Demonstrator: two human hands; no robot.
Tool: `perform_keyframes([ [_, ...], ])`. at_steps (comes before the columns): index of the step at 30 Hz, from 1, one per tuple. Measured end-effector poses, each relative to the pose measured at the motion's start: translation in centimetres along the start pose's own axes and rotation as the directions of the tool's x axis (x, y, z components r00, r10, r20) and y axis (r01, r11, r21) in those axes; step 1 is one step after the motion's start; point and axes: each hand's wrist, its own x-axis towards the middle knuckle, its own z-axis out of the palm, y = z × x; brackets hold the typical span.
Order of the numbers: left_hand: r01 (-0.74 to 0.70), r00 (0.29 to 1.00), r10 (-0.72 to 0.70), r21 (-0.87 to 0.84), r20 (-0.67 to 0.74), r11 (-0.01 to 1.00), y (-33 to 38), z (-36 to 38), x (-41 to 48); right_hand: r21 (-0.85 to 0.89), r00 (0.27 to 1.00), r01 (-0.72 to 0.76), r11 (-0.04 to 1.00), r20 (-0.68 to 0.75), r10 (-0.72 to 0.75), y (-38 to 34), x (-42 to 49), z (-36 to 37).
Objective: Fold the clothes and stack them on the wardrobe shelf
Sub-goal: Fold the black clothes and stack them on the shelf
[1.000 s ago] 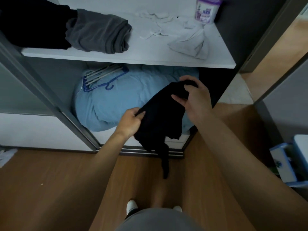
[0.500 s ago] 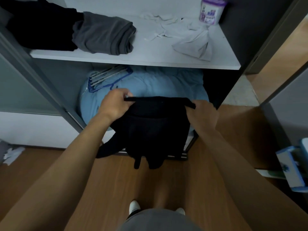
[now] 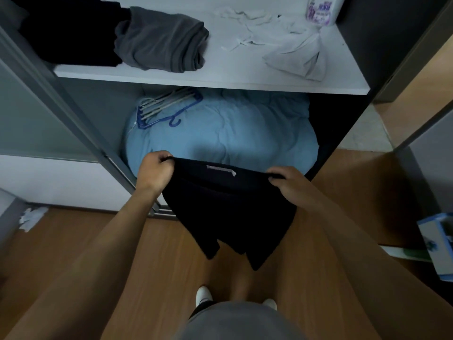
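A black garment (image 3: pixel 230 207) hangs stretched in front of the wardrobe, label side toward me. My left hand (image 3: pixel 155 171) grips its top left corner and my right hand (image 3: pixel 288 184) grips its top right corner, so the upper edge is pulled straight between them. Its lower part dangles over the wooden floor. On the white wardrobe shelf (image 3: pixel 220 77) above lie a folded grey garment (image 3: pixel 161 45), a black pile (image 3: pixel 71 30) at the far left and crumpled white clothes (image 3: pixel 289 47) at the right.
Below the shelf a light blue duvet (image 3: pixel 220 133) fills the compartment, with blue and grey hangers (image 3: pixel 166 106) on it. A purple-lidded tub (image 3: pixel 321 9) stands at the shelf's back right. A sliding door frame (image 3: pixel 73 114) runs at left. A blue-white box (image 3: pixel 438 244) sits on the floor at right.
The bunched black garment has been spread out between my hands. Both hands moved apart and lower, and the garment now hangs flat with its label showing.
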Motion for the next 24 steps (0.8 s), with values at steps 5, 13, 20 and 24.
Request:
perform_keyframes([
  [5,0.145,0.987,-0.148,-0.046,-0.065,0.988,-0.7,0.7,-0.5,-0.045,0.964,-0.099,0.994,0.246,0.107,0.6,-0.4,0.0],
  [13,0.132,0.972,-0.147,0.094,0.183,0.987,-2.1,1.0,-1.6,0.031,0.955,0.018,0.999,-0.296,-0.008,3.0,0.3,-0.2],
  [20,0.143,0.81,-0.02,-0.164,0.585,0.976,-3.9,-1.6,-1.6,-0.089,0.978,-0.079,0.993,0.186,0.094,4.2,0.0,-2.4],
  [24,0.073,0.726,-0.054,0.001,0.685,0.997,-5.1,-2.2,-1.1,-0.198,0.938,-0.138,0.97,0.289,0.193,6.6,-1.1,-1.9],
])
